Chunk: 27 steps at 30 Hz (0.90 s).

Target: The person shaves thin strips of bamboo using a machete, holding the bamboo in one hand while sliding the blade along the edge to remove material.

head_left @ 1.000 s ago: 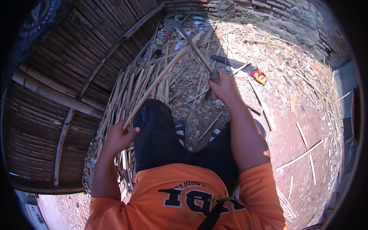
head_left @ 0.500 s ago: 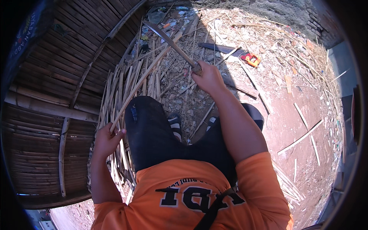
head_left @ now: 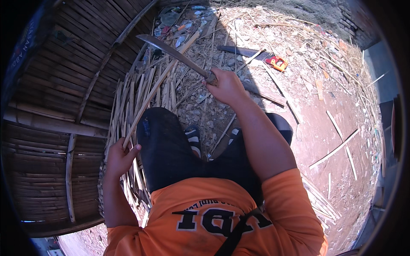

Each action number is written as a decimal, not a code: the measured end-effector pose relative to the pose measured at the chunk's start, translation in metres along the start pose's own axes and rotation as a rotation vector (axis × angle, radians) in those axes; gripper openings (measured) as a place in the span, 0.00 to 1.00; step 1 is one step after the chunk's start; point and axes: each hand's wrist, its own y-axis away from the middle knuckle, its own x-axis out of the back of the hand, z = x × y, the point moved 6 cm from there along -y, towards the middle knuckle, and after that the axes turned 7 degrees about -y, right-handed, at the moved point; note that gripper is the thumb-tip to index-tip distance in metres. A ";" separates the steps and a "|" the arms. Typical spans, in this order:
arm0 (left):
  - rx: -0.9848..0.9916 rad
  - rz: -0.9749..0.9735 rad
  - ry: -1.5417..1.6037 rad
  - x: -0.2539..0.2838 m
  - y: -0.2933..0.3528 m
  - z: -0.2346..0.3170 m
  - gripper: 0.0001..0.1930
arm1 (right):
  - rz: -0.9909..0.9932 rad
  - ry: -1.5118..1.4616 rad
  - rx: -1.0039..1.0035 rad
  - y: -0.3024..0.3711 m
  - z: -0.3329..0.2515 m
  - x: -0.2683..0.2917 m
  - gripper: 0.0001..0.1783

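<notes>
My right hand (head_left: pixel 227 87) is closed around the handle of a machete (head_left: pixel 178 55). The long, slightly curved blade points up and to the left, crossing above a long bamboo strip (head_left: pixel 159 85). Whether the blade touches the strip cannot be told. Beside my left thigh, my left hand (head_left: pixel 120 159) grips the near end of that strip between thumb and fingers. The strip slants away past my knee toward the far litter. Under and beside it lies a pile of split bamboo strips (head_left: pixel 124 102).
A handsaw (head_left: pixel 247 52) with a red and orange handle lies on the debris ahead. Close on the left stands a woven bamboo wall (head_left: pixel 47 85). A wooden board (head_left: pixel 267 94) rests beyond my right knee, and loose strips (head_left: pixel 337 149) cross on the ground at right.
The machete has swung to the left, its tip now lower and nearer the bamboo wall. My right hand shifted slightly left; my left hand stays on the strip.
</notes>
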 end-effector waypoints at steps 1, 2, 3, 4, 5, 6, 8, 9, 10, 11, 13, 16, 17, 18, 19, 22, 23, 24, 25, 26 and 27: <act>-0.011 0.013 -0.066 0.002 -0.001 -0.002 0.19 | 0.068 -0.007 -0.049 -0.002 0.010 0.011 0.20; -0.014 0.022 -0.054 0.002 0.000 -0.004 0.19 | 0.132 -0.016 -0.099 -0.003 0.012 0.017 0.21; -0.018 0.030 -0.043 -0.001 0.000 -0.005 0.19 | 0.111 -0.036 -0.119 -0.001 0.011 0.015 0.21; -0.023 0.038 -0.032 -0.003 0.000 -0.003 0.20 | 0.064 -0.029 -0.057 0.002 0.003 0.007 0.21; -0.045 0.051 -0.022 -0.003 0.000 0.008 0.20 | 0.020 -0.016 0.003 0.006 -0.005 0.000 0.20; -0.049 0.060 -0.029 -0.006 -0.002 0.010 0.20 | -0.028 -0.006 0.065 0.009 -0.013 -0.010 0.20; -0.055 0.078 -0.047 -0.011 -0.006 0.011 0.19 | -0.193 0.105 0.218 0.017 -0.034 -0.035 0.19; -0.032 0.060 -0.028 -0.016 -0.005 0.009 0.19 | -0.275 0.159 0.296 0.021 -0.043 -0.045 0.19; -0.008 0.042 -0.009 -0.020 -0.004 0.007 0.19 | -0.277 0.182 0.316 0.021 -0.047 -0.044 0.19; 0.014 0.023 0.010 -0.021 -0.004 0.005 0.19 | -0.278 0.205 0.334 0.021 -0.053 -0.037 0.18; 0.026 -0.020 0.033 -0.019 0.002 -0.001 0.18 | -0.193 0.154 0.259 0.015 -0.045 -0.023 0.19; 0.018 -0.046 0.077 -0.018 0.010 0.002 0.17 | 0.062 -0.021 -0.023 -0.002 0.006 0.017 0.21; 0.022 -0.044 0.085 -0.017 0.013 0.000 0.17 | 0.136 -0.064 -0.101 -0.004 0.015 0.026 0.22; 0.024 -0.043 0.093 -0.016 0.013 0.000 0.17 | 0.210 -0.106 -0.180 -0.004 0.023 0.031 0.22; 0.018 -0.046 0.096 -0.016 0.012 -0.001 0.17 | 0.197 -0.098 -0.130 -0.003 0.022 0.026 0.22; -0.010 -0.036 0.096 -0.021 0.004 -0.002 0.18 | 0.094 -0.032 0.080 0.008 -0.007 0.004 0.20; -0.030 -0.024 0.081 -0.022 0.000 0.002 0.19 | 0.026 0.014 0.180 0.014 -0.023 -0.006 0.19; -0.049 -0.013 0.067 -0.024 -0.004 0.006 0.19 | -0.043 0.061 0.281 0.019 -0.037 -0.016 0.19; -0.041 -0.029 0.085 -0.025 -0.004 0.011 0.19 | -0.157 0.141 0.314 0.021 -0.048 -0.025 0.20; -0.032 -0.047 0.103 -0.025 -0.004 0.017 0.19 | -0.272 0.222 0.346 0.022 -0.059 -0.032 0.22; -0.023 -0.064 0.120 -0.025 -0.005 0.019 0.19 | -0.388 0.302 0.378 0.024 -0.064 -0.040 0.23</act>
